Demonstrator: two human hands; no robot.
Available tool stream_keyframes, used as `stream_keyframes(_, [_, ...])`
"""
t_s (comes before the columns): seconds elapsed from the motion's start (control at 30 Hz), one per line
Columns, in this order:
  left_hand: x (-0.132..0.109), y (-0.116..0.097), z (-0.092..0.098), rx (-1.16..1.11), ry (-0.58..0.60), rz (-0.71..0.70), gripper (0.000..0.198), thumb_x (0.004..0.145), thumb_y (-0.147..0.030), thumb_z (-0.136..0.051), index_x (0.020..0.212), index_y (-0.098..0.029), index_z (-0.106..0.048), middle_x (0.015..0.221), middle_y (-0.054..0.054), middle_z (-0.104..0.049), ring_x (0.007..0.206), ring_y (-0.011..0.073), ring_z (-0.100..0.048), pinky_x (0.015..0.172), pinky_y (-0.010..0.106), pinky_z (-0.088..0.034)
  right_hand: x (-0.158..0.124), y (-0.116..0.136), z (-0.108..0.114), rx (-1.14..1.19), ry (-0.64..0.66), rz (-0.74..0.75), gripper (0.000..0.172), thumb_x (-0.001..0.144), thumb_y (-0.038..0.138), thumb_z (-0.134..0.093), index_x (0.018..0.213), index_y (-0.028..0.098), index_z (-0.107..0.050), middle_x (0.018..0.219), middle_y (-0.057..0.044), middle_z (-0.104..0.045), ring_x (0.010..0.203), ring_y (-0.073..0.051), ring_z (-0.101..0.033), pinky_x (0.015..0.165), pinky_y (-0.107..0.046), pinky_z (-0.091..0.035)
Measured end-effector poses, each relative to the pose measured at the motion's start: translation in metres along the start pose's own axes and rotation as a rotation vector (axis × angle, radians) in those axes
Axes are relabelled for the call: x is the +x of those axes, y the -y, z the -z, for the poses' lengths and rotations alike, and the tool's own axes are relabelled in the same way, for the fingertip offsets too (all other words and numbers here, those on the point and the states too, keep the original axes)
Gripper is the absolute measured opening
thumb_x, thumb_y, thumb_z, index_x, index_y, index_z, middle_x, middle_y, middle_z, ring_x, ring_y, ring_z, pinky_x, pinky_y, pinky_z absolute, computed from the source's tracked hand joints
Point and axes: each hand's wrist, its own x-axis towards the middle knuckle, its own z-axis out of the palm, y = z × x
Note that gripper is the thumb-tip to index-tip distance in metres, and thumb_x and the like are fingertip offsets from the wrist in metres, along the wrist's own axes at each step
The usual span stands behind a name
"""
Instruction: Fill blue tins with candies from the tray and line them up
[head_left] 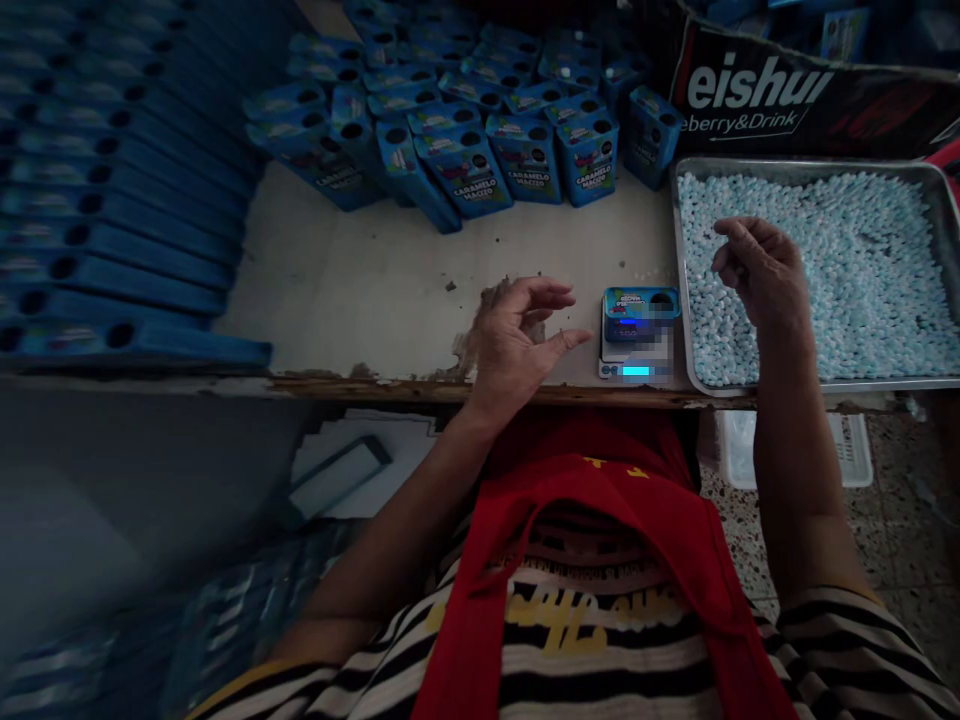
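The one camera sat on the person's head, looking forward and steeply down. Nearest to it came the apron, low in the picture, with the forearms reaching up on either side. The bench crossed the middle, the left hand and right hand over it at arm's reach. The boxes and carton stood farther off, near the top; the floor showed at lower right.
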Motion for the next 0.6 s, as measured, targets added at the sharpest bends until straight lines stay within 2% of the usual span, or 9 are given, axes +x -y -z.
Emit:
stream_keyframes(0.1, [0.006,-0.004,-0.016,0.098,0.052,-0.075,0.072,0.077,-0.040,-0.111,0.138,-0.028,-0.073,0.134,0.009,-0.082,0.130,0.0322,-0.078,0.114,0.048,-0.064,-0.007,0.007,-0.006,-0.059,-0.005,0.059,0.049,0.099,0.078,-0.085,0.105,0.029,-0.079,0.066,0.002,-0.062,0.053,-0.015,-0.052,0.047,-0.030,-0.040])
stream_keyframes(0.2, [0.013,-0.005,-0.031,0.160,0.145,-0.110,0.087,0.074,-0.041,-0.114,0.147,-0.026,-0.069,0.145,0.013,-0.078,0.135,0.0340,-0.075,0.118,0.050,-0.062,-0.018,0.021,-0.014,-0.081,0.101,0.109,0.058,0.089,0.084,-0.089,0.103,0.028,-0.083,0.061,0.003,-0.058,0.052,-0.016,-0.048,0.048,-0.031,-0.035])
stream_keyframes(0.3, [0.017,-0.004,-0.039,0.175,0.214,-0.126,0.090,0.076,-0.044,-0.113,0.151,-0.025,-0.066,0.147,0.013,-0.077,0.135,0.0340,-0.075,0.120,0.049,-0.060,-0.030,0.039,-0.020,-0.177,0.289,0.130,0.055,0.083,0.076,-0.096,0.100,0.024,-0.089,0.061,0.002,-0.060,0.054,-0.015,-0.049,0.052,-0.031,-0.037])
stream_keyframes(0.43, [0.020,-0.003,-0.035,0.186,0.221,-0.116,0.091,0.076,-0.044,-0.113,0.152,-0.027,-0.066,0.144,0.012,-0.077,0.134,0.0357,-0.074,0.119,0.051,-0.060,-0.039,0.058,-0.027,-0.384,0.458,0.111,0.041,0.088,0.061,-0.097,0.103,0.023,-0.094,0.064,0.002,-0.064,0.060,-0.014,-0.049,0.059,-0.032,-0.038])
stream_keyframes(0.53, [0.024,-0.005,-0.037,0.206,0.244,-0.148,0.093,0.074,-0.039,-0.115,0.153,-0.027,-0.066,0.148,0.013,-0.075,0.138,0.0373,-0.073,0.121,0.052,-0.059,-0.039,0.063,-0.025,-0.447,0.466,0.098,0.045,0.081,0.060,-0.103,0.106,0.024,-0.095,0.060,0.005,-0.057,0.058,-0.013,-0.044,0.059,-0.032,-0.035])
stream_keyframes(0.6, [0.028,-0.011,-0.046,0.249,0.247,-0.195,0.096,0.072,-0.037,-0.116,0.153,-0.026,-0.066,0.152,0.015,-0.074,0.141,0.0393,-0.071,0.123,0.054,-0.058,-0.036,0.063,-0.016,-0.417,0.344,0.119,0.049,0.083,0.065,-0.101,0.110,0.025,-0.094,0.058,0.006,-0.054,0.056,-0.014,-0.044,0.057,-0.032,-0.036])
